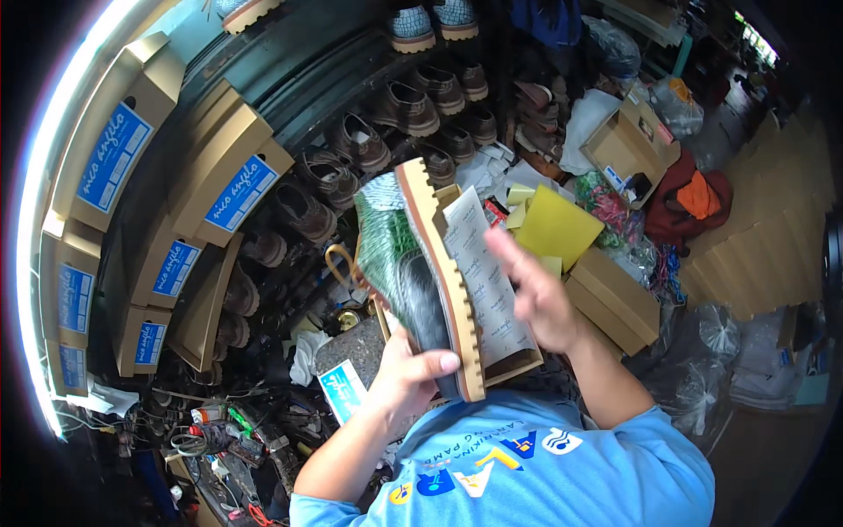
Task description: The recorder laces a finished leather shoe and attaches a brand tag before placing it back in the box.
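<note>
My left hand (413,364) grips a shoe (392,237) by its black end, thumb against the edge of the sole. The shoe is tipped on its side, with green textured panels, a pale patterned end pointing away from me and a brown lace hanging loose at its left. Its tan lugged sole (448,290) faces right. To the right, my right hand (537,294) is raised, fingers stretched out and apart from the shoe, a little blurred. Beneath both lies a cardboard box (518,364) lined with printed white wrapping paper (483,272).
Stacked shoe boxes (224,167) with blue labels stand at left. Brown shoes (356,140) fill racks ahead. Yellow sheets (559,226), a closed carton (612,299) and an open box (628,145) lie at right. Tools and cluttered scraps (237,448) cover the lower left.
</note>
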The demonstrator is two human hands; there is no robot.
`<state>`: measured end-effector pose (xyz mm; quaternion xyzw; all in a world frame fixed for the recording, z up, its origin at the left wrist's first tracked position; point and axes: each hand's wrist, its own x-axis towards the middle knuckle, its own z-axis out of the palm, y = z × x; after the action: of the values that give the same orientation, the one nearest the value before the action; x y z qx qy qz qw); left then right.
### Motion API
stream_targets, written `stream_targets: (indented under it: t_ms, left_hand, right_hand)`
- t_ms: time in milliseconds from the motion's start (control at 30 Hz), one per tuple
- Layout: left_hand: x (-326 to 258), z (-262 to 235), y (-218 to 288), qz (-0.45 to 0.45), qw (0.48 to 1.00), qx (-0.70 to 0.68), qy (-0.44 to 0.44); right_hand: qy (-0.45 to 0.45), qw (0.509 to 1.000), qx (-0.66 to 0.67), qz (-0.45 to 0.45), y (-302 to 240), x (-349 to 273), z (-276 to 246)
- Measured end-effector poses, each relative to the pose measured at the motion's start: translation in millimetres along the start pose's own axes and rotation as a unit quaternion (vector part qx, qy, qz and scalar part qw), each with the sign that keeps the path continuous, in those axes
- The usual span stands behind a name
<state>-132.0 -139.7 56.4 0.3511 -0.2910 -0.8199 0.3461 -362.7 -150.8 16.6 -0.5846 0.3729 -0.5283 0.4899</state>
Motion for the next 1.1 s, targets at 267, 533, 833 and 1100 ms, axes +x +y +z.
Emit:
stream_targets:
  t_ms: [267,533,833,1100]
  left_hand:
    - [48,-1,-31,-0.133,0.983,-0.129,0.011]
    - [54,12,-27,-0.136,0.985,-0.092,0.053]
    - [60,16,-47,-0.205,0.969,-0.093,0.105]
    - [28,15,-31,-0.248,0.962,-0.010,0.112]
  right_hand:
    - [0.187,0.950,0.161,0.191,111,30,-11]
    - [0.176,0.960,0.134,0.173,87,15,9]
    - [0.232,0.943,0.146,0.189,85,11,2]
    - [0.173,0.954,0.131,0.208,93,6,-2]
